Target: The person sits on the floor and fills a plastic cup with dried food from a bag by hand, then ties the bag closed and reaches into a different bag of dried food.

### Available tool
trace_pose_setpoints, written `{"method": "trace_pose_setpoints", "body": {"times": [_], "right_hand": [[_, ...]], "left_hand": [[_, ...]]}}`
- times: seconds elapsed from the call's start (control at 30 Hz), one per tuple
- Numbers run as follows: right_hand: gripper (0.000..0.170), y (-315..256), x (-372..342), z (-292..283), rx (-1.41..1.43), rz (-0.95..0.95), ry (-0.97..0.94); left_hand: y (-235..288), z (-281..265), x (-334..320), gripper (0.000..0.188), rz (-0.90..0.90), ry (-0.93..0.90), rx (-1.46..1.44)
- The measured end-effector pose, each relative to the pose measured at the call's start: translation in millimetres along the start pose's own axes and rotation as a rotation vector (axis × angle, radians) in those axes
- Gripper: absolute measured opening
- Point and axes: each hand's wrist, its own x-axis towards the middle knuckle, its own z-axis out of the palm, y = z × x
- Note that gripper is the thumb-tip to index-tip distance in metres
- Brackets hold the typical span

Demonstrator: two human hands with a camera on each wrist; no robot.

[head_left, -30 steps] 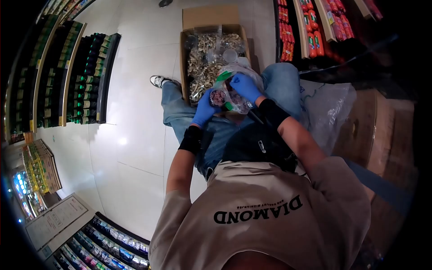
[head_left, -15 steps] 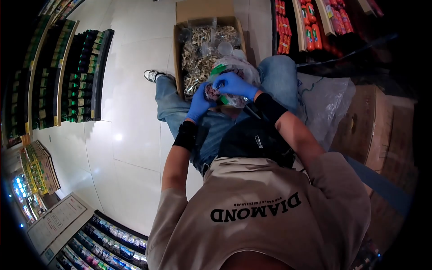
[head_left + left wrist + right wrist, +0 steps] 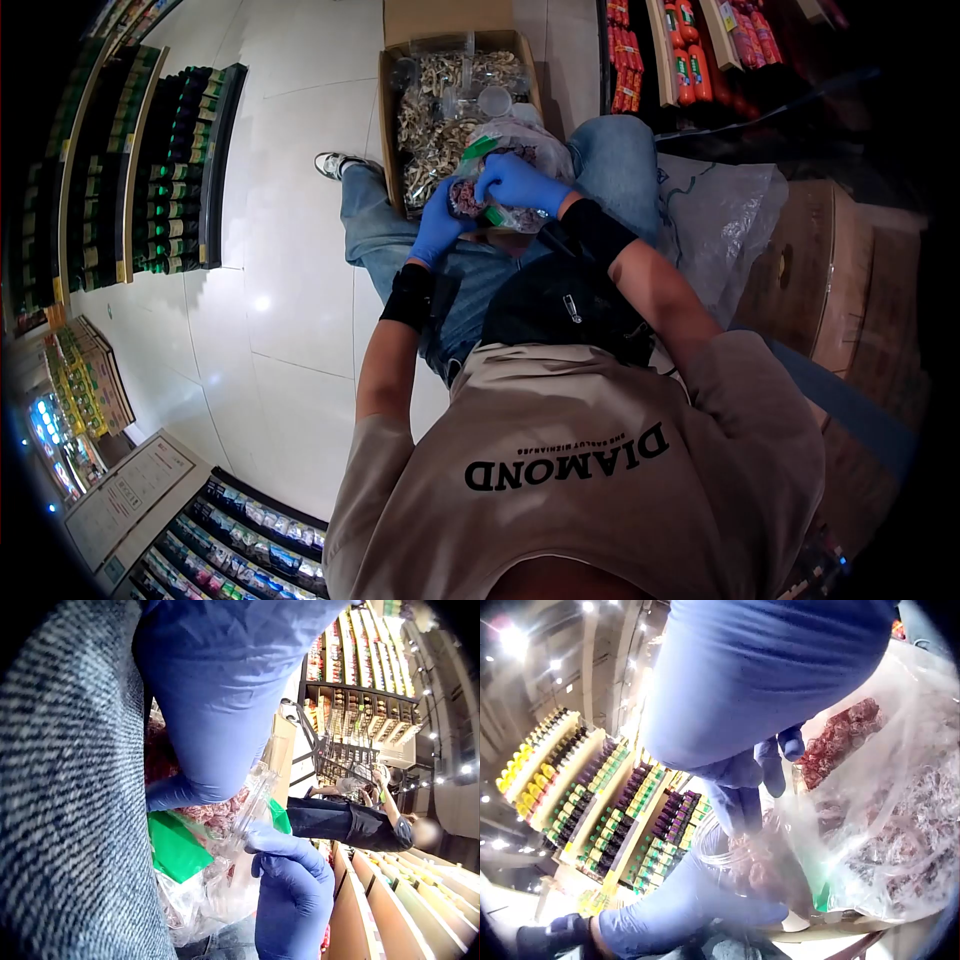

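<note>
My blue-gloved left hand (image 3: pixel 437 228) grips a clear round plastic jar (image 3: pixel 464 198) filled with reddish-purple, pale-dusted dried pieces. In the left wrist view, the jar's ridged rim (image 3: pixel 246 814) faces my right hand (image 3: pixel 292 896). My gloved right hand (image 3: pixel 520 184) reaches over to the jar's mouth. Seen from the right wrist, its straight fingers (image 3: pixel 735 806) dip to the opening, while the others hang loose. Beside the jar, a clear plastic bag (image 3: pixel 540 150) with green patches (image 3: pixel 176 847) holds more of the same reddish pieces (image 3: pixel 840 739).
An open cardboard box (image 3: pixel 388 110) stands between my legs, holding clear containers of brownish dried strips (image 3: pixel 430 130) and a round clear container (image 3: pixel 494 100). Bottle shelves (image 3: pixel 180 170) rise at left, red-package shelves (image 3: pixel 690 60) at right. Cartons (image 3: pixel 800 260) and a plastic sheet (image 3: pixel 725 205) lie at right.
My right hand has moved left from the bag to the jar's mouth. My left hand still holds the jar. The whole scene has shifted slightly left and up in view.
</note>
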Motion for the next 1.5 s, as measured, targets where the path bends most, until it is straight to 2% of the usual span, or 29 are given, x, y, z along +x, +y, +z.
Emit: {"method": "trace_pose_setpoints", "body": {"times": [0.07,0.13,0.27,0.33,0.37,0.43,0.5,0.57,0.6,0.67,0.77,0.87,1.2,1.27,1.3,1.37,1.43,1.5], "right_hand": [[0.018,-1,1,3,-0.058,-0.007,-0.031],[0.018,-3,2,3,-0.070,0.009,-0.045],[0.017,-3,-1,0,0.075,0.086,-0.064],[0.027,10,-5,2,0.269,0.016,0.168],[0.027,17,-3,3,0.270,0.016,0.167],[0.016,25,0,0,0.273,0.075,0.437],[0.014,40,-3,-4,0.222,0.110,0.417],[0.014,69,-5,9,-0.090,0.211,0.281],[0.014,72,-8,11,-0.089,0.211,0.281],[0.016,79,-13,14,-0.251,0.165,0.158],[0.016,86,-13,18,-0.363,0.211,0.072],[0.016,96,-13,24,-0.414,0.153,0.091],[0.013,67,-9,15,-0.452,0.161,0.071],[0.015,51,-1,7,-0.177,0.274,0.199],[0.015,46,0,5,-0.177,0.272,0.195],[0.017,36,-1,0,0.200,0.187,0.319],[0.017,31,0,1,0.297,0.172,0.274],[0.019,22,2,3,0.395,0.154,0.229]], "left_hand": [[4,0,-1,0.075,0.004,0.000,0.008],[13,-2,-2,0.083,-0.028,-0.011,0.027],[14,-2,-2,0.075,0.007,-0.010,0.021],[13,-2,-2,0.076,-0.022,-0.024,-0.005],[12,-2,-3,0.076,-0.023,-0.023,-0.006],[6,-1,-2,0.076,0.018,0.009,0.025],[0,1,-2,0.077,0.012,0.002,-0.009],[0,0,-1,0.078,0.005,-0.003,-0.039],[3,0,-1,0.078,-0.006,-0.005,-0.016],[9,-1,-1,0.078,-0.017,-0.008,0.005],[13,-1,-2,0.082,-0.007,0.007,0.026],[1,0,0,0.081,-0.006,0.001,0.022],[-6,1,0,0.076,0.009,-0.004,-0.007],[-6,0,0,0.075,0.019,0.008,0.002],[-5,0,-1,0.074,0.005,0.008,0.019],[-2,1,-2,0.074,-0.010,0.007,0.031],[-5,1,0,0.084,-0.011,0.002,-0.014],[-6,1,0,0.084,-0.010,-0.004,-0.019]]}}
